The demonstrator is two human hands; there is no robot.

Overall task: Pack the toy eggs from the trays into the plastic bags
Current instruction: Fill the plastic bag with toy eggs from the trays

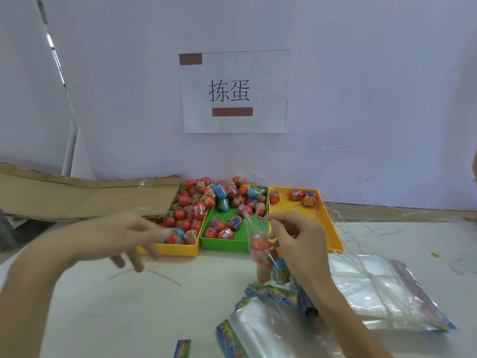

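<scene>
Bare table [154, 306] lies open in front of the left yellow tray [175, 250], while bundled plastic bags [382, 293] crowd the right side and heaped toy eggs [222, 195] fill the trays' far ends against the wall [361, 99].

A pale, bluish-white wall [361, 86] fills most of the view, lit evenly and softly. A sheet of white paper [235, 91] is stuck to it, printed with two large black characters and two brownish-red bars. At left a second white panel [31, 86] meets the wall at a slanted seam. Flattened brown cardboard [77, 197] leans along the wall's foot. The table [154, 306] is off-white and marked with faint scratches.
</scene>
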